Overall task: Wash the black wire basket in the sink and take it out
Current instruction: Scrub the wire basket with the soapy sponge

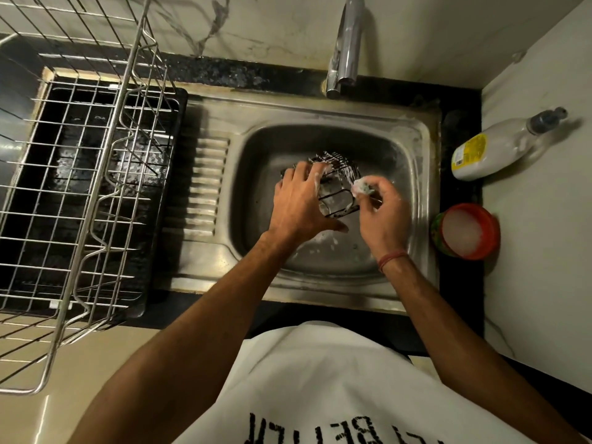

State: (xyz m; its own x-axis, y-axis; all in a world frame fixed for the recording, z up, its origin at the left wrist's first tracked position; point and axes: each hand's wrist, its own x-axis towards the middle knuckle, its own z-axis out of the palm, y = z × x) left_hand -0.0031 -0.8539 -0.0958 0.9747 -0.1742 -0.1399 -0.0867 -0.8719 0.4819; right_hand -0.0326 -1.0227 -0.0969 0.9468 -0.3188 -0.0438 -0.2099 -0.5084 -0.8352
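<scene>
The black wire basket [339, 187] lies tilted in the bowl of the steel sink [413, 174], with soap foam on its wires. My left hand [302, 203] grips its left side, fingers curled over the rim and thumb stretched out below it. My right hand [382, 213] pinches a soapy scrub pad [362, 186] against the basket's right edge. Part of the basket is hidden under my left hand.
A chrome tap [346, 49] stands behind the sink. A steel dish rack [80, 174] over a black tray sits on the left. On the right counter lie a white soap bottle [499, 145] and a red tub of white cleaner [464, 232].
</scene>
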